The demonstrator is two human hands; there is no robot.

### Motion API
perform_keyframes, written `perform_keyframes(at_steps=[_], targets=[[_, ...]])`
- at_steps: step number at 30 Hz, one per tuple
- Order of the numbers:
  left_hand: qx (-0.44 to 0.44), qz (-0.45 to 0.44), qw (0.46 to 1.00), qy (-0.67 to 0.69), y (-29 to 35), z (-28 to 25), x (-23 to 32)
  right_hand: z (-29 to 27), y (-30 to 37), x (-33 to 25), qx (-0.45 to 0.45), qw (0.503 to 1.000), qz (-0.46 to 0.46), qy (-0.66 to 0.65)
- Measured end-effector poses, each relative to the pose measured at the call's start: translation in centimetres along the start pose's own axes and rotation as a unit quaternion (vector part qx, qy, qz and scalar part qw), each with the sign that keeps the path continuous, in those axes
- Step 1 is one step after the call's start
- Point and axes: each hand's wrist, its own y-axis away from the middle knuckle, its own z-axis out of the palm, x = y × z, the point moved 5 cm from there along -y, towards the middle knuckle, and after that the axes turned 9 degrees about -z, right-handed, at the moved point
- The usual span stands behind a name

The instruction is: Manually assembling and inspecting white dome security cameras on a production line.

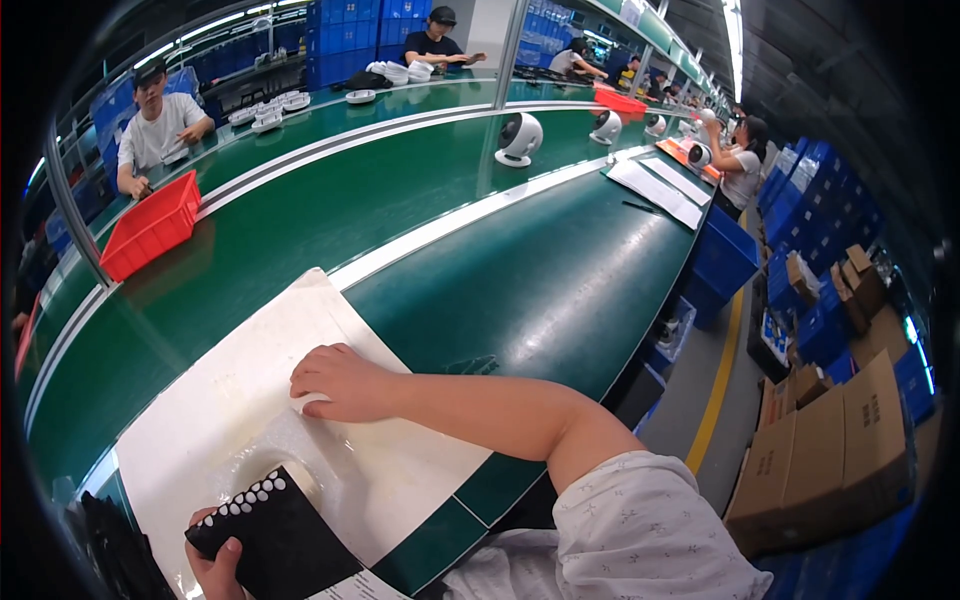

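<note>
Beyond the white sheet (225,370) runs a long conveyor (400,185) with a smooth, glossy green surface. Your workbench (470,320), dark green and reflective, supports the sheet and extends to its right. Box-shaped brown cardboard cartons (825,455) stand well to the sheet's right, across the aisle. The sheet itself is flat and faintly stained. Beyond its left side is a red plastic bin (155,230). A crinkled translucent wrap (325,465) lies on the sheet. Over the sheet's near edge, your left hand (215,572) grips a flat black card (285,545). Your right hand (345,383), above the sheet, curls over a small white piece (309,402); its grip cannot be confirmed. White teardrop-shaped dots (240,502) line the card's far edge.
</note>
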Motion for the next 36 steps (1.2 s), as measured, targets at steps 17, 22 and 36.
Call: perform_keyframes(at_steps=[17, 22, 36], targets=[[0.023, -0.004, 1.0, -0.006, -2.4, -2.2, -2.1, 0.9, -0.7, 1.5, -0.006, 0.999, -0.027, 0.018], [0.016, 0.006, 1.0, 0.019, -2.8, -1.8, -2.4, 0.6, -0.6, 1.9, -0.011, 0.999, -0.039, 0.018], [0.003, 0.012, 1.0, 0.011, -3.7, -1.7, -2.9, 0.8, -0.8, 2.9, -0.009, 0.999, -0.036, 0.012]])
